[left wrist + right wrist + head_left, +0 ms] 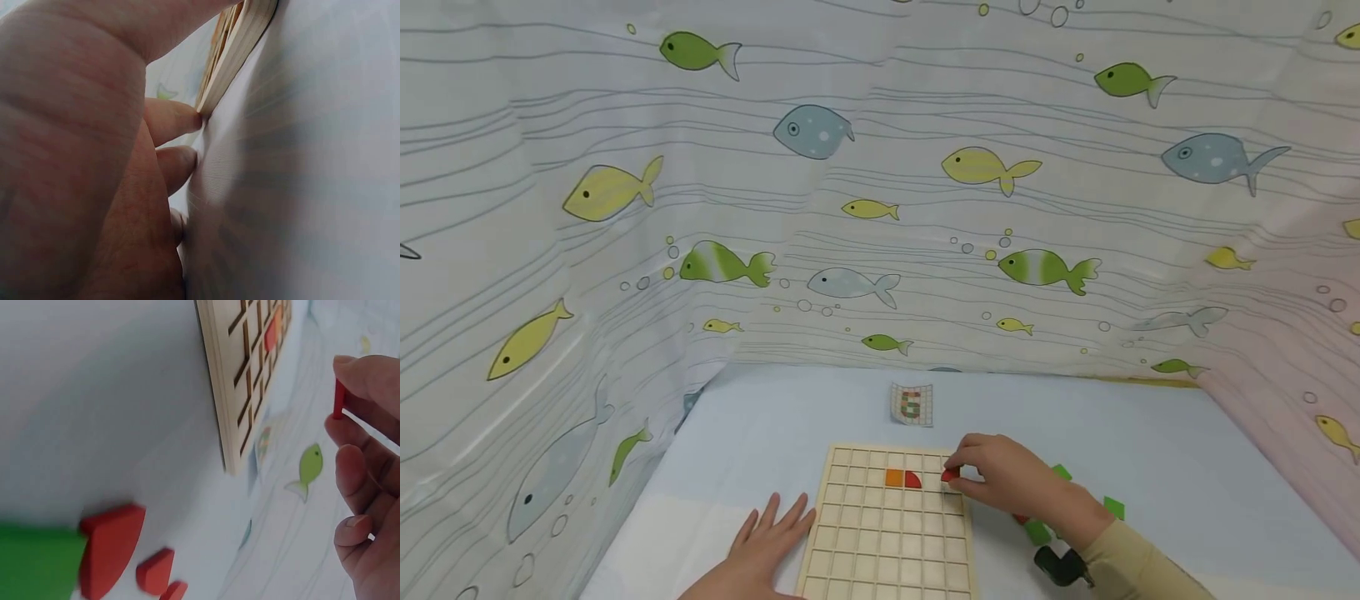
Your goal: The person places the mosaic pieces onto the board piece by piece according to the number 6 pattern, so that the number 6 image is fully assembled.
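My right hand (1000, 468) pinches a red quarter-round tile (339, 400) between thumb and index finger, over the right side of the wooden grid board (880, 542) near its far edge. In the head view, an orange square tile (894, 477) sits in a cell of the board's second row, with a red quarter-round tile (912, 480) in the cell beside it. My left hand (763, 542) lies spread at the board's left side; in the left wrist view its fingers (175, 122) rest on the tabletop and one fingertip meets the board's edge.
Behind the board lies a small pattern card (912, 405) with a coloured figure on a grid. Loose green tiles (1038, 532) and red tiles (115, 550) lie right of the board, partly under the right arm. A dark object (1060, 567) is by the right wrist. Fish-printed curtains surround the table.
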`<state>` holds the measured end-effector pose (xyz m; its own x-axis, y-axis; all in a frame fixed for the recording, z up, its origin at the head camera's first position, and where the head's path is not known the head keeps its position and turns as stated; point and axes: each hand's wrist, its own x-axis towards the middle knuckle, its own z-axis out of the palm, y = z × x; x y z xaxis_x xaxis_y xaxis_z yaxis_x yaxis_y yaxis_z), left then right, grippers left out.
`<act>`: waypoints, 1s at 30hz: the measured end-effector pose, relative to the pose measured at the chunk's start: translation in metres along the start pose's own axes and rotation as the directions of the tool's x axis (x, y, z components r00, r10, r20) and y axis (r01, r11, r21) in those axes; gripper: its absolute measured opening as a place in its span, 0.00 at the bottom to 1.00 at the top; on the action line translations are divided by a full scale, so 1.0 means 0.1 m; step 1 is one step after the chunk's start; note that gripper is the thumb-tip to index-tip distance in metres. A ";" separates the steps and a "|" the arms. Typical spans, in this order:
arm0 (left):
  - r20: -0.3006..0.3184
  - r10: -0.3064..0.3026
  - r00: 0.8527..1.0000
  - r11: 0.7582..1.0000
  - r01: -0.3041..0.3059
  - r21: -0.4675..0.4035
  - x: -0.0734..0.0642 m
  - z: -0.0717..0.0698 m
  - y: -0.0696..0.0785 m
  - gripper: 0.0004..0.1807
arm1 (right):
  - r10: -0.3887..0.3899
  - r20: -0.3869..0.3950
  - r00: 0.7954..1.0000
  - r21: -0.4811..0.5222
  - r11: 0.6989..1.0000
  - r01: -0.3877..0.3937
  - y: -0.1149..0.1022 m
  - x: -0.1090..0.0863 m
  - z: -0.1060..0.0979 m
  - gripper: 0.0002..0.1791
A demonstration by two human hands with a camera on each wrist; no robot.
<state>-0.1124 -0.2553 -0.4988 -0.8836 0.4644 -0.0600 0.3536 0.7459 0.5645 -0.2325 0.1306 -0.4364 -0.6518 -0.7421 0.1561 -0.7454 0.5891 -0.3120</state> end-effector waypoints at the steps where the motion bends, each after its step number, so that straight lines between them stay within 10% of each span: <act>1: -0.002 0.003 1.000 1.000 -0.003 0.001 0.00 0.00 0.00 0.57 | -0.006 0.003 1.000 -0.006 1.000 0.006 -0.01 0.04 0.02 0.09; 30: 0.009 -0.038 0.999 0.999 0.037 0.027 0.02 0.00 0.04 0.59 | -0.144 0.092 0.985 -0.046 0.988 0.149 -0.29 0.88 0.53 0.10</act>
<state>-0.1125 -0.2515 -0.4960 -0.8934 0.4405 -0.0889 0.3287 0.7755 0.5391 -0.2602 0.0312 -0.4635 -0.5217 -0.8456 0.1129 -0.8399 0.4859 -0.2420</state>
